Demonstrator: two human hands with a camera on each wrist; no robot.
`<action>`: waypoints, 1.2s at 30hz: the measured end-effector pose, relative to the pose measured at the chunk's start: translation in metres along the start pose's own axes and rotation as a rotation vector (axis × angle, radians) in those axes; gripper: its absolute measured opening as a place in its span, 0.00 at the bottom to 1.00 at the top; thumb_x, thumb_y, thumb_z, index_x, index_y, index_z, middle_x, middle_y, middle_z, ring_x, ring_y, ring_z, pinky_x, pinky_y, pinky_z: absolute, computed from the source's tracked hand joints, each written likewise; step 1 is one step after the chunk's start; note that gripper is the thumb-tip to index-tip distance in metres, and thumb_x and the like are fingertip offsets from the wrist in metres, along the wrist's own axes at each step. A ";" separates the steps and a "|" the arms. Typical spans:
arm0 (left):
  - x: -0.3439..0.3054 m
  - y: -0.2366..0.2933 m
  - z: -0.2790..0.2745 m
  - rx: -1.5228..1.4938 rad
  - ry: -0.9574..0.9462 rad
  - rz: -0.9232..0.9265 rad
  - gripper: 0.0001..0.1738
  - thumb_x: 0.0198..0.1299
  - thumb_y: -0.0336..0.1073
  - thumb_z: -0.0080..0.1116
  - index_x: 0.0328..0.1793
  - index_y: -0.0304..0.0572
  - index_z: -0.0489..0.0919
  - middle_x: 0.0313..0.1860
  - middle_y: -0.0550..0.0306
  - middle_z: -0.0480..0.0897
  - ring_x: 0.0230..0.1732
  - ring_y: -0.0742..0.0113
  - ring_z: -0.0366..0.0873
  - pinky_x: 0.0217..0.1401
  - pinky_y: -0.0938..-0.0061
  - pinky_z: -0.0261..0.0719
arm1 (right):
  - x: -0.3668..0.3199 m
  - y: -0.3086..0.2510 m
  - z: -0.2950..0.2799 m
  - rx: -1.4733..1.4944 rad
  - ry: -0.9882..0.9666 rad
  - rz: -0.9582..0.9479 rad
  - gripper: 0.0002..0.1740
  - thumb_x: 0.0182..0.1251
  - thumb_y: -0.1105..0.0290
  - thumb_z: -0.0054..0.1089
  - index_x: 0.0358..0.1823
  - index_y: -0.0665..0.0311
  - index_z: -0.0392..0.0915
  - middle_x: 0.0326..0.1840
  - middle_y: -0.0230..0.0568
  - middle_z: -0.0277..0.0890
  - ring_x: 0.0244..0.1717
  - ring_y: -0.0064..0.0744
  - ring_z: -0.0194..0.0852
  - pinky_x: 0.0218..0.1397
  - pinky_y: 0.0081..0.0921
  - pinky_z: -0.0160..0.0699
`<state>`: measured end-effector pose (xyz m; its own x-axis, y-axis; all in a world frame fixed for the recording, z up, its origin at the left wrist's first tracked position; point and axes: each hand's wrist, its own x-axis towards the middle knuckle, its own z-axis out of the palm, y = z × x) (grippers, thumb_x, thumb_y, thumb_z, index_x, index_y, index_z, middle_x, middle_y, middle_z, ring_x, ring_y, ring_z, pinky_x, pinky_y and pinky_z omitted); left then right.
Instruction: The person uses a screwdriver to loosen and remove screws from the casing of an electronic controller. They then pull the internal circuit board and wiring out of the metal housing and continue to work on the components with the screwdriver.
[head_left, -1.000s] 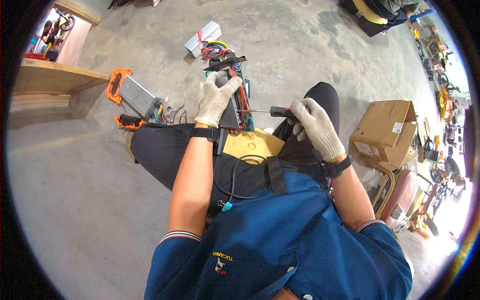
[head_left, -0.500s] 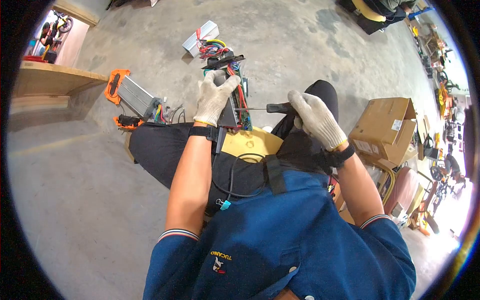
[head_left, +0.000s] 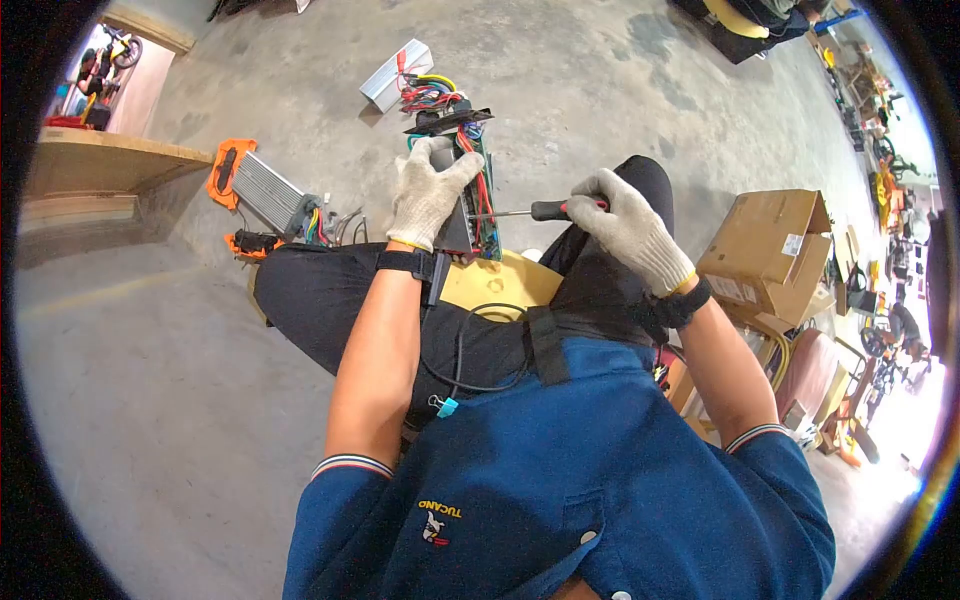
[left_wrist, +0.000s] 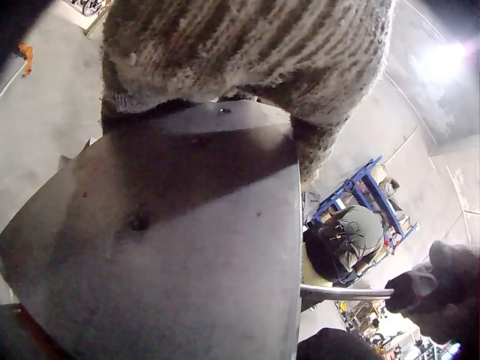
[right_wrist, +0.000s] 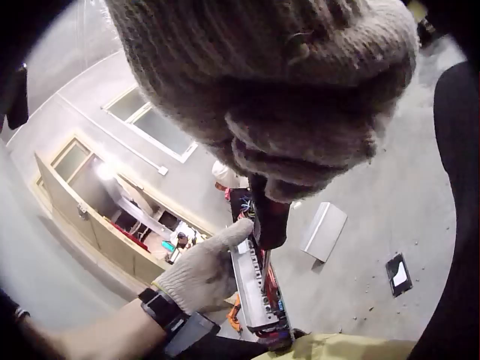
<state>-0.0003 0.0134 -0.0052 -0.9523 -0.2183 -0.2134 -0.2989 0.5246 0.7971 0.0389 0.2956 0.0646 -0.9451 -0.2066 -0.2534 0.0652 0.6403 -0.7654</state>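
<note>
Above the lap, left of centre: electronics unit (head_left: 456,230), a grey metal plate with a circuit board (head_left: 490,222) along its right side, its length running near to far.
Left hand (head_left: 428,197): in a pale knitted glove, gripping the unit from the left, thumb reaching over toward the board side.
Right hand (head_left: 632,235): gloved likewise, fingers curled round the black-and-red handle of a screwdriver (head_left: 552,210).
Screwdriver: lies crosswise, shaft pointing left, its end at the unit's right side; exact seat of the tip too small to tell.
Wires: red wires (head_left: 467,147) beside the board; coloured bundle (head_left: 431,96) past the black end plate (head_left: 448,121) at the unit's far end.
Floor, far: silver housing (head_left: 395,76), just beside the bundle.
Floor, left: finned module (head_left: 270,188), orange end piece (head_left: 229,175) at its far end.
Right: cardboard box (head_left: 762,250), near the person's leg.
Near: yellow pad (head_left: 500,284) between the legs.
</note>
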 end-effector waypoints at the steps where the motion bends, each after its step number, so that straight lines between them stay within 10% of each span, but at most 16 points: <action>1: 0.000 -0.001 0.000 0.005 -0.003 0.009 0.40 0.58 0.58 0.81 0.66 0.31 0.87 0.54 0.39 0.91 0.53 0.52 0.91 0.59 0.59 0.87 | -0.001 0.000 0.000 0.000 0.000 -0.001 0.22 0.79 0.54 0.66 0.54 0.68 0.84 0.39 0.44 0.87 0.39 0.29 0.85 0.44 0.30 0.85; 7: -0.001 -0.003 0.000 -0.024 0.036 0.007 0.42 0.58 0.59 0.81 0.66 0.30 0.86 0.53 0.40 0.91 0.51 0.53 0.90 0.59 0.59 0.86 | -0.008 -0.008 0.005 0.154 0.083 0.065 0.23 0.77 0.56 0.70 0.63 0.66 0.83 0.46 0.51 0.88 0.48 0.36 0.89 0.53 0.34 0.86; 10: 0.004 -0.008 0.001 -0.097 -0.003 -0.028 0.41 0.58 0.60 0.81 0.68 0.36 0.86 0.58 0.39 0.87 0.58 0.49 0.86 0.65 0.58 0.83 | -0.007 -0.023 -0.010 0.095 -0.087 0.444 0.22 0.78 0.58 0.69 0.63 0.66 0.83 0.50 0.54 0.88 0.50 0.39 0.90 0.54 0.37 0.86; 11: 0.006 -0.013 0.002 -0.145 -0.044 -0.071 0.41 0.57 0.61 0.80 0.69 0.42 0.85 0.62 0.37 0.82 0.65 0.45 0.83 0.72 0.56 0.81 | -0.004 0.000 -0.005 0.062 -0.077 0.251 0.21 0.79 0.59 0.68 0.63 0.66 0.82 0.48 0.53 0.88 0.49 0.41 0.90 0.53 0.38 0.86; 12: 0.005 -0.011 0.003 -0.079 0.019 -0.006 0.41 0.59 0.57 0.82 0.66 0.29 0.86 0.54 0.40 0.91 0.52 0.55 0.90 0.58 0.61 0.86 | -0.002 0.002 -0.004 0.030 -0.069 0.058 0.21 0.79 0.59 0.68 0.64 0.66 0.82 0.46 0.52 0.88 0.48 0.42 0.91 0.52 0.38 0.86; 16: 0.003 -0.008 0.002 -0.037 0.023 0.018 0.40 0.59 0.56 0.81 0.67 0.29 0.86 0.53 0.41 0.91 0.51 0.56 0.90 0.58 0.62 0.86 | -0.006 -0.004 -0.003 0.033 0.028 -0.133 0.20 0.81 0.59 0.66 0.63 0.67 0.82 0.43 0.49 0.87 0.44 0.45 0.91 0.51 0.40 0.87; 19: 0.002 -0.005 0.000 -0.046 0.007 0.005 0.40 0.60 0.56 0.81 0.67 0.29 0.86 0.52 0.42 0.91 0.51 0.56 0.89 0.57 0.61 0.86 | -0.006 -0.011 -0.003 0.006 0.079 -0.161 0.17 0.87 0.62 0.61 0.64 0.67 0.81 0.40 0.35 0.81 0.40 0.23 0.80 0.46 0.27 0.82; 21: 0.000 -0.002 -0.001 -0.054 0.001 -0.001 0.39 0.59 0.56 0.81 0.66 0.30 0.87 0.51 0.43 0.91 0.51 0.56 0.89 0.57 0.61 0.86 | -0.004 -0.024 -0.004 0.256 -0.048 0.263 0.19 0.79 0.65 0.65 0.65 0.66 0.81 0.46 0.44 0.86 0.44 0.35 0.88 0.53 0.34 0.86; 25: 0.006 -0.010 0.002 -0.102 -0.009 -0.003 0.39 0.59 0.57 0.80 0.66 0.31 0.87 0.51 0.43 0.90 0.51 0.55 0.89 0.58 0.61 0.86 | -0.001 -0.018 -0.018 0.317 -0.182 0.334 0.23 0.77 0.62 0.67 0.67 0.67 0.81 0.47 0.43 0.86 0.42 0.29 0.87 0.51 0.31 0.86; 31: 0.001 -0.004 0.000 -0.040 0.017 -0.003 0.40 0.59 0.58 0.80 0.66 0.31 0.87 0.53 0.41 0.90 0.53 0.53 0.89 0.59 0.60 0.86 | -0.003 0.003 0.002 0.029 0.088 -0.265 0.22 0.85 0.58 0.59 0.66 0.68 0.82 0.46 0.42 0.87 0.36 0.26 0.86 0.45 0.29 0.87; 33: 0.000 -0.003 -0.001 -0.027 0.029 0.011 0.41 0.59 0.58 0.80 0.66 0.29 0.87 0.54 0.40 0.90 0.53 0.53 0.89 0.59 0.60 0.86 | -0.005 -0.013 0.003 0.233 0.032 0.192 0.20 0.81 0.63 0.61 0.65 0.69 0.82 0.46 0.42 0.87 0.40 0.28 0.87 0.50 0.29 0.86; 36: 0.003 -0.008 0.000 -0.039 -0.001 0.025 0.42 0.59 0.58 0.79 0.67 0.28 0.86 0.55 0.39 0.89 0.54 0.53 0.89 0.59 0.60 0.86 | -0.004 -0.028 -0.014 0.240 -0.119 0.357 0.23 0.77 0.62 0.67 0.66 0.69 0.82 0.47 0.44 0.88 0.40 0.29 0.88 0.50 0.30 0.87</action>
<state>-0.0012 0.0084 -0.0120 -0.9595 -0.2043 -0.1941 -0.2726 0.4976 0.8235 0.0364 0.2885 0.0956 -0.8075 -0.0962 -0.5820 0.4666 0.4997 -0.7298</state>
